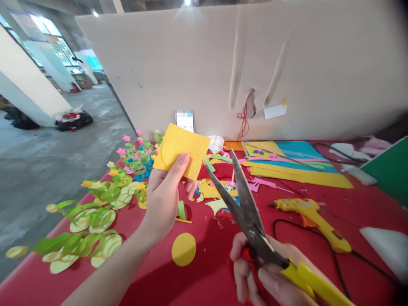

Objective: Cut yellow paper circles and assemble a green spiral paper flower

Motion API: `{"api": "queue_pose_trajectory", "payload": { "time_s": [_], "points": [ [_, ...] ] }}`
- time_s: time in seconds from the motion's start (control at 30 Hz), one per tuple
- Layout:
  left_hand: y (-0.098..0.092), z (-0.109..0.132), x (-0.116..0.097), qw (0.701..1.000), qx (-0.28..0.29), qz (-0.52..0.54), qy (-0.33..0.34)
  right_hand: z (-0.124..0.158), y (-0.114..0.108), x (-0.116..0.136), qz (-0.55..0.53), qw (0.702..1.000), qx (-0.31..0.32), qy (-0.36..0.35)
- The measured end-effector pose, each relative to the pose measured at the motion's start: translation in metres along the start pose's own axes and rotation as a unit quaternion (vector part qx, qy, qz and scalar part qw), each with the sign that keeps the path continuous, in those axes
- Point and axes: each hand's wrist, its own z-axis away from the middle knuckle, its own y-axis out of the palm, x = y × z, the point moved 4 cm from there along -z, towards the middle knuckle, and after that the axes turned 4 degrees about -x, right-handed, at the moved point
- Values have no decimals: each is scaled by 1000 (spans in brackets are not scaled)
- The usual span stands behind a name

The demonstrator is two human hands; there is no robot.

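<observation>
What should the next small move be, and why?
Probably bring the open scissors to the yellow paper, near its curved line: the left hand holds the paper up, the right hand holds the scissors apart from it, and a yellow disc lies below.

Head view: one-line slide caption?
Left hand holds yellow paper; right hand holds open scissors above a red tabletop.

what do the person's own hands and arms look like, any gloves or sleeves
Both the left hand and the right hand are bare, with no gloves, rings or markings to be seen. The left forearm shows no sleeve, watch or bracelet as far as the picture's edge. For the right arm, a sleeve cannot be judged.
</observation>
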Motion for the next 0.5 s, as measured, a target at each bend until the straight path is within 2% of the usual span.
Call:
{"api": "queue_pose_trajectory", "payload": {
  "time_s": [0.13,0.3,0.5],
  "points": [
    [4,4,2,1000,12,-9,-24,0,-2,2,22,999,-12,28],
    [14,20,9,996,45,-19,-81,-2,-4,-3,28,999,-15,-5],
    [10,41,21,994,27,-52,-95,-12,-7,-9,-13,999,41,16]
  ]
}}
